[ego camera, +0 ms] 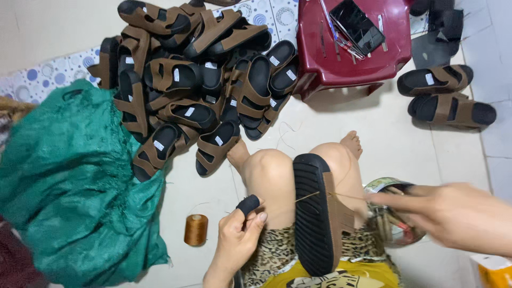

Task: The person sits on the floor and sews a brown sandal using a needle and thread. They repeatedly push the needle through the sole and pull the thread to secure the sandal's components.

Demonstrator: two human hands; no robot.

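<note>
The sandal (pixel 316 213) lies sole-up on the person's lap, long axis running toward and away from the person. Right hand (pixel 453 213) fingers pinch a taut thread (pixel 341 195) from the sandal. Left hand (pixel 239 234) is curled, its index finger capped. A metal tin (pixel 385 185) holds small tools.

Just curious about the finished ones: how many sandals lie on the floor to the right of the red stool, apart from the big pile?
2. One sandal lies just right of the red stool; the other sandal lies right below it, nearer the person. Dark pieces above them may hide more.
</note>
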